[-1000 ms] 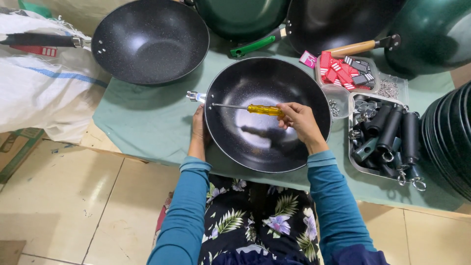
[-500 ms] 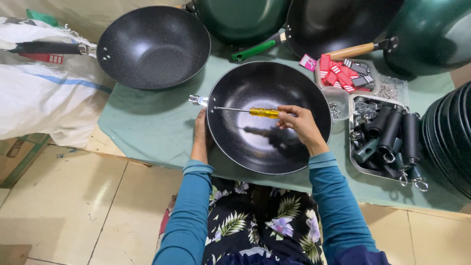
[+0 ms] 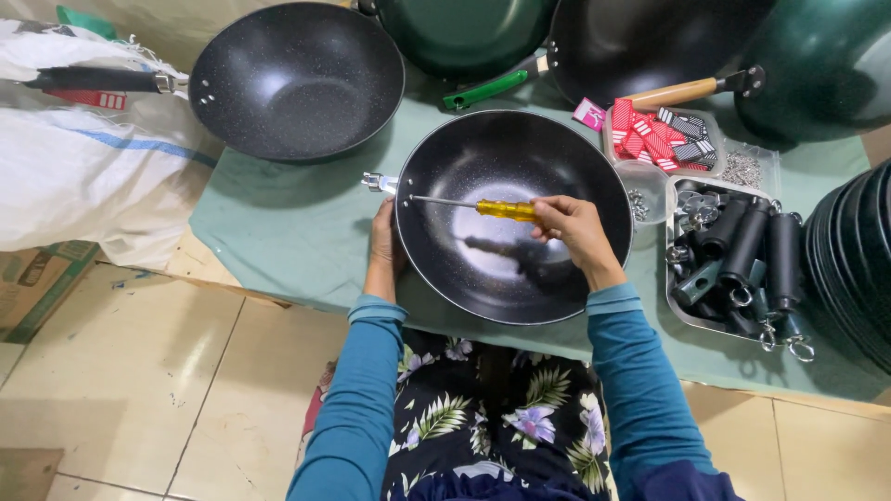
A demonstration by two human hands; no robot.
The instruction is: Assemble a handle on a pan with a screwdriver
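Bright even overhead light, glare patch inside the black wok [image 3: 464, 232], soft shadows, sharp focus, slight wide-angle edge bending

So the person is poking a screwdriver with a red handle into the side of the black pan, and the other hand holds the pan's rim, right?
Not quite. The head view shows the screwdriver handle is yellow, not red. The rest is right: the right hand holds it with the tip at the side of the black pan, and the left hand holds the rim.

white woven sack [image 3: 83, 158] upper left, blue stripe | cardboard box [image 3: 37, 283] left edge, brown | red and striped small packets [image 3: 654, 134] upper right, clear tub
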